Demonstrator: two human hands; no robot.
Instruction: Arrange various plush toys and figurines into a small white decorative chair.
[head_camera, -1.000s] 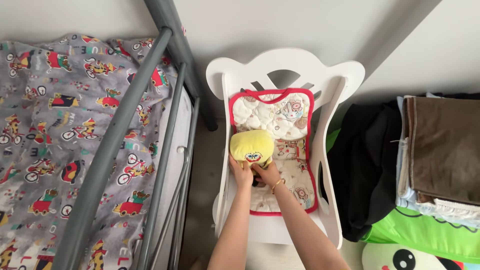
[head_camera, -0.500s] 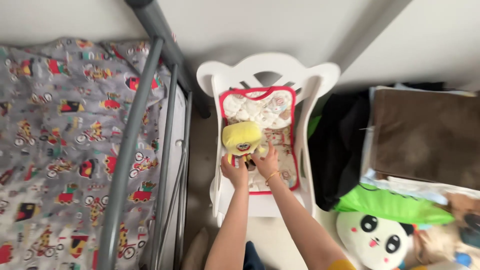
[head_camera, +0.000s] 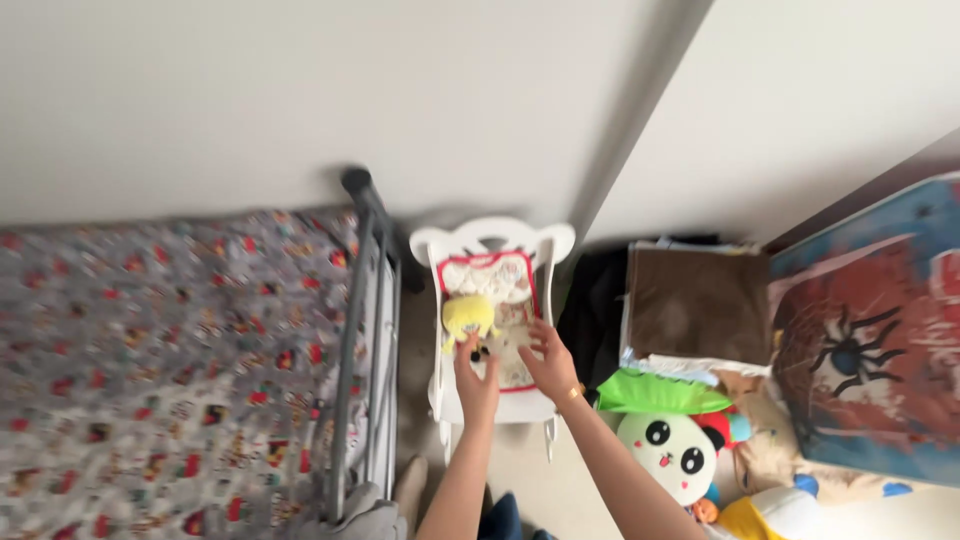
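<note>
While the yellow plush toy (head_camera: 467, 315) is being left lying in the small white doll cradle (head_camera: 492, 240), on the red-trimmed quilted pad (head_camera: 505, 275) and toward its left side, the view is being pulled back and upward compared with a moment ago, so that far more of the wall and room is being shown; the left hand (head_camera: 476, 368), which was being wrapped around the toy's underside a second ago, is now being held just below it with fingers loosened, only the fingertips being kept at the toy's dangling legs (whether contact remains cannot be told through the blur); the right hand (head_camera: 550, 360) is being spread flat and open on the pad beside the toy, nothing being gripped; judging from this, the toy is being released and settled; a grey metal bed rail (head_camera: 352, 330) is being seen to the left, a panda plush (head_camera: 665, 450) to the right.
</note>
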